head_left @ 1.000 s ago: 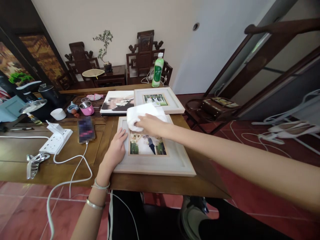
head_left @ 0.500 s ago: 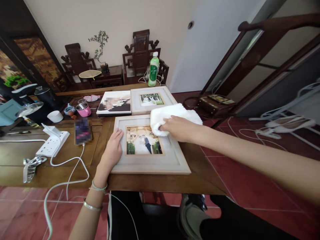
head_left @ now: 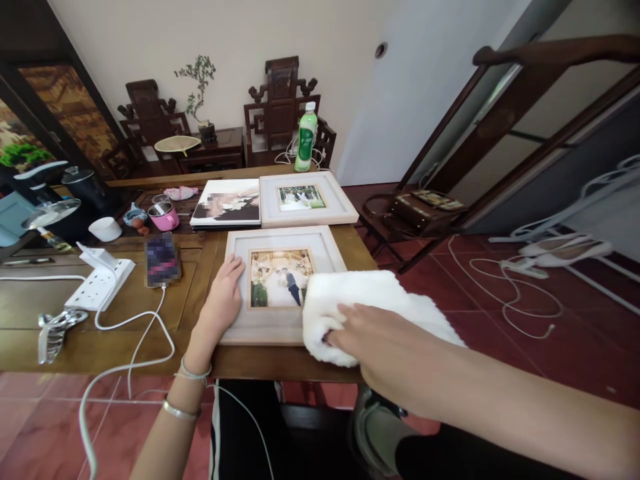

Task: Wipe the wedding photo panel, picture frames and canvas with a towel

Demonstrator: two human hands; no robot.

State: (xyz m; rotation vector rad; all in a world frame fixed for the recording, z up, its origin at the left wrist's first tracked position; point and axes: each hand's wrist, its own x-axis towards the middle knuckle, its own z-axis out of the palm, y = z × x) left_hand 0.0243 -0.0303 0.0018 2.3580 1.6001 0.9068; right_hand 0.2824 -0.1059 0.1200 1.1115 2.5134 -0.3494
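A light wooden picture frame [head_left: 273, 327] with a wedding photo lies flat near the front edge of the wooden table [head_left: 187, 343]. My left hand [head_left: 225, 303] rests on its left side, fingers stretched along the border. My right hand [head_left: 370, 340] grips a fluffy white cloth [head_left: 385, 287], which lies over the frame's lower right corner and hangs past the table edge. The cloth hides that corner and part of the photo. Just behind are a second framed photo [head_left: 327, 211] and a photo album or panel [head_left: 225, 202].
A green drink bottle [head_left: 306, 140] stands at the back. On the left are a power strip [head_left: 100, 285] with white cables, a phone [head_left: 163, 260], a pink cup [head_left: 164, 217], a white cup [head_left: 105, 229] and a silver clip [head_left: 57, 333]. A wooden chair [head_left: 415, 213] stands right.
My right hand has drawn the cloth from the frame's upper right side down toward me to the lower right corner. My left hand stays on the frame's left side.
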